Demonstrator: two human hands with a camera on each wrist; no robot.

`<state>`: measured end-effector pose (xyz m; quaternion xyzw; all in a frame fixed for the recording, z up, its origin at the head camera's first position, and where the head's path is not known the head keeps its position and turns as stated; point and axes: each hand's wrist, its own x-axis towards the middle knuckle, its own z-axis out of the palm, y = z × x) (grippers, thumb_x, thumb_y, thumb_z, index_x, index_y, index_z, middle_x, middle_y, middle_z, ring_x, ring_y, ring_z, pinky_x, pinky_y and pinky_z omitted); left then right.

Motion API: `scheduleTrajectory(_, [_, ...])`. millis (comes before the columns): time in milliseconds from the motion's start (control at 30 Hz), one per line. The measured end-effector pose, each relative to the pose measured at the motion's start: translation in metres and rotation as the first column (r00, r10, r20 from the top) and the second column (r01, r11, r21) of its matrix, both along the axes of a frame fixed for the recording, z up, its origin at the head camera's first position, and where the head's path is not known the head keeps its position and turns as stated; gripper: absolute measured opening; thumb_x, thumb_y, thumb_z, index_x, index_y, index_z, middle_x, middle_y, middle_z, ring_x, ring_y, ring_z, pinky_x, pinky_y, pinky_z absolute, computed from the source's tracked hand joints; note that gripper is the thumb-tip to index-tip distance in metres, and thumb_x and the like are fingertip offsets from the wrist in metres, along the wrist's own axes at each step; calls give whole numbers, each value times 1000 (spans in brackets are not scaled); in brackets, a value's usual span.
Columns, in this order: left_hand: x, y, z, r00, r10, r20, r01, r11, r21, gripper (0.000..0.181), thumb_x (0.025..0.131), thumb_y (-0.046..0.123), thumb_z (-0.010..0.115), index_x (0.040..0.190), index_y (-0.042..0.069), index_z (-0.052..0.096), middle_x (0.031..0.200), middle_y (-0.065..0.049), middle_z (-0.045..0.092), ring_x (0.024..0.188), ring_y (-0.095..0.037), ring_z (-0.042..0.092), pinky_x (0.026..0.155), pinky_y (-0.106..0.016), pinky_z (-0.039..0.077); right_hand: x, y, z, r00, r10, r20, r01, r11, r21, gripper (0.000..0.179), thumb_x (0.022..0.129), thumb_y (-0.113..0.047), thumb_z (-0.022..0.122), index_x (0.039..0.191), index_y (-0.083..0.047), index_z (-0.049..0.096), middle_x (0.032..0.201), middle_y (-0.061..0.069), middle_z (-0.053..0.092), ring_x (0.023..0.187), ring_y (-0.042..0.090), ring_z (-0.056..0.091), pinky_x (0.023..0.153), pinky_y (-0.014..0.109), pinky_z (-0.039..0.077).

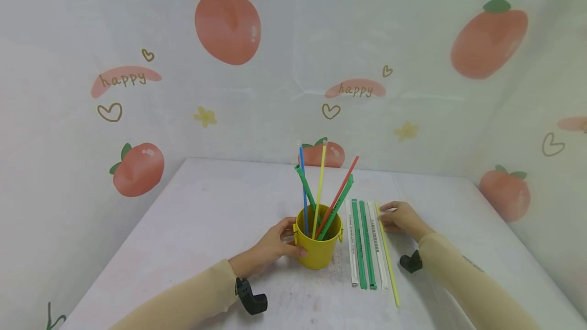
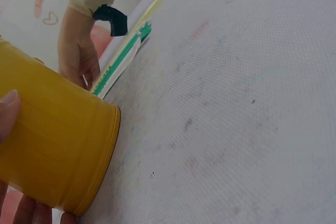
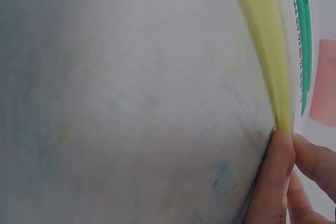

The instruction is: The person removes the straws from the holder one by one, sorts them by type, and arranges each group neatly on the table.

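Note:
A small yellow bucket [image 1: 317, 254] stands upright on the table, with my left hand [image 1: 275, 242] gripping its left side, thumb in front. In the left wrist view the bucket [image 2: 55, 135] fills the left side, and only parts of that hand's fingers show. Inside the bucket lean a blue straw [image 1: 302, 177], a yellow straw [image 1: 321, 172], a red straw [image 1: 341, 187] and green wrapped straws [image 1: 337, 208]. My right hand [image 1: 403, 220] pinches the far part of another yellow straw [image 1: 389, 261] lying on the table, thumb and forefinger meeting at it in the right wrist view.
Between the bucket and my right hand, white wrapped straws [image 1: 352, 248] and green wrapped straws [image 1: 367, 246] lie side by side, lengthwise. The white table [image 1: 220, 202] meets a backdrop [image 1: 284, 95] printed with fruit and hearts. A black wrist camera [image 1: 251, 297] sits on my left sleeve.

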<state>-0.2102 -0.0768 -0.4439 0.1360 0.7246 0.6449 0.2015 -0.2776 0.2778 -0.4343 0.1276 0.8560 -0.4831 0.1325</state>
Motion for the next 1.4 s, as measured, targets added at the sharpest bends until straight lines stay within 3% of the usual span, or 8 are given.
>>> scheduleTrajectory(1400, [0,0,0,1000,11,0,-11,1000,-14,70,72,19,80,131,16,44,128,-3,51,125,-30,42,103,-55,31,2,2,3,1000,2,26,-1,999,-38,43,86,-7,62,124,5,46,89,11,57,67,12,60,66,25,55])
